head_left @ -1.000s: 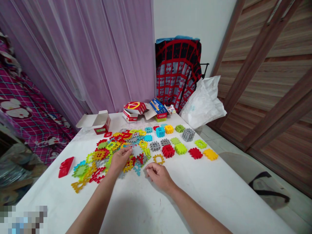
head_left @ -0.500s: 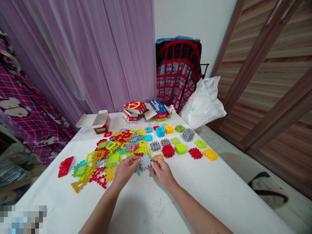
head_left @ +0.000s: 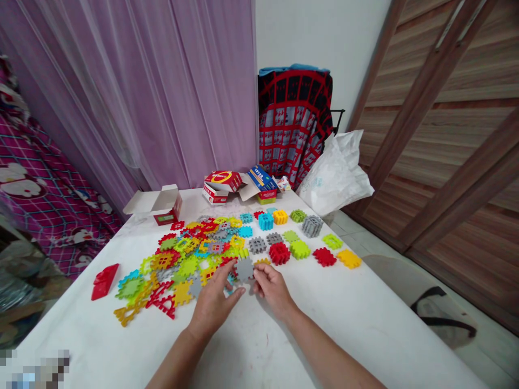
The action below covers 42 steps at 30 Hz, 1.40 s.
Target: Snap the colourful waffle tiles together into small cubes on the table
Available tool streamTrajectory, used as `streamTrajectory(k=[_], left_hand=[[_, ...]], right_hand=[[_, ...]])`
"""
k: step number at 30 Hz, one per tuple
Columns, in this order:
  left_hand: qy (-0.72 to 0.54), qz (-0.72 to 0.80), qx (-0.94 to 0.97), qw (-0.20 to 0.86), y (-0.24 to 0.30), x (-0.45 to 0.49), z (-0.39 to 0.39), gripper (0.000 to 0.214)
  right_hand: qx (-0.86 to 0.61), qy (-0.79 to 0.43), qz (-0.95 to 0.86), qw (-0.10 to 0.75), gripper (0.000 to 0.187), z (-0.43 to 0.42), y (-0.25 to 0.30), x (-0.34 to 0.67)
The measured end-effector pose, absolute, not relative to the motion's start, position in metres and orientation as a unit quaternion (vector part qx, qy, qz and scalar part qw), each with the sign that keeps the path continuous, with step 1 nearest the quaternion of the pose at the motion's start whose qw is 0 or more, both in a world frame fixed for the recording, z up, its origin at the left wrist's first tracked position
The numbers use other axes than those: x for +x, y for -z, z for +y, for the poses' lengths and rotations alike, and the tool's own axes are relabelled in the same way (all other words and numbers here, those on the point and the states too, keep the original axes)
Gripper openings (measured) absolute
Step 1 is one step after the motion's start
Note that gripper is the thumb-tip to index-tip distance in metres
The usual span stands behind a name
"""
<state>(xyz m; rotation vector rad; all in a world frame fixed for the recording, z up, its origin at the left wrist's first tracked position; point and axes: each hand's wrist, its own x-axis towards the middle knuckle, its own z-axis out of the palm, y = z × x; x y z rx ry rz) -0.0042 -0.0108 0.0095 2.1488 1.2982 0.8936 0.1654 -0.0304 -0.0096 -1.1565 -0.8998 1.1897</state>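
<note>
A flat grey building tile (head_left: 244, 268) with notched edges is pinched at its right side by my right hand (head_left: 272, 285). My left hand (head_left: 217, 298) is at the tile's left, thumb and fingers apart; whether a fingertip touches the tile I cannot tell. Left of and beyond my hands spreads a loose pile of notched tiles (head_left: 188, 266) in red, yellow, green, blue and grey. Just past my right hand stands a red stack of tiles (head_left: 279, 253), with a grey stack (head_left: 257, 246) beside it.
Farther right are a lime green stack (head_left: 300, 249), a red tile (head_left: 325, 257), a yellow tile (head_left: 349, 259) and a tall grey stack (head_left: 312, 226). Opened cardboard boxes (head_left: 167, 208) stand along the table's far side. A white bag (head_left: 334, 175) leans at the far right corner.
My left thumb and fingers have spread apart, where they pinched the grey tile's left side before. My right hand still grips the tile. The view has shifted slightly.
</note>
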Motion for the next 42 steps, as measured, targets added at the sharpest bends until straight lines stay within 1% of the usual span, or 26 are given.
streamTrajectory(k=[7,12,21,24,28,31,34,37,42], left_hand=[[-0.325,0.466,0.804,0.175,-0.007,-0.007,-0.01,0.052],[-0.31,0.473,0.81,0.155,-0.003,-0.008,-0.009,0.047],[-0.305,0.469,0.82,0.125,0.0,-0.01,-0.008,0.046],[-0.299,0.466,0.824,0.119,0.001,-0.01,-0.009,0.046],[-0.286,0.473,0.829,0.083,0.002,-0.011,-0.01,0.046],[-0.284,0.469,0.835,0.05,0.004,-0.012,-0.008,0.045],[-0.279,0.455,0.845,0.033,0.005,-0.014,-0.006,0.045],[-0.266,0.44,0.857,0.031,0.005,-0.017,-0.003,0.045],[-0.241,0.402,0.883,0.027,0.002,-0.019,-0.002,0.045]], right_hand=[[-0.495,-0.51,-0.391,0.585,0.043,-0.031,0.01,0.165],[-0.496,-0.516,-0.401,0.572,0.044,-0.031,0.011,0.166],[-0.484,-0.515,-0.412,0.575,0.045,-0.029,0.016,0.166],[-0.481,-0.515,-0.417,0.573,0.043,-0.03,0.015,0.167],[-0.482,-0.518,-0.419,0.569,0.038,-0.03,0.015,0.167],[-0.484,-0.513,-0.422,0.569,0.038,-0.03,0.017,0.167],[-0.475,-0.512,-0.436,0.567,0.042,-0.031,0.019,0.166],[-0.46,-0.513,-0.466,0.555,0.051,-0.033,0.02,0.166],[-0.499,-0.448,-0.549,0.499,0.066,-0.039,0.022,0.169]])
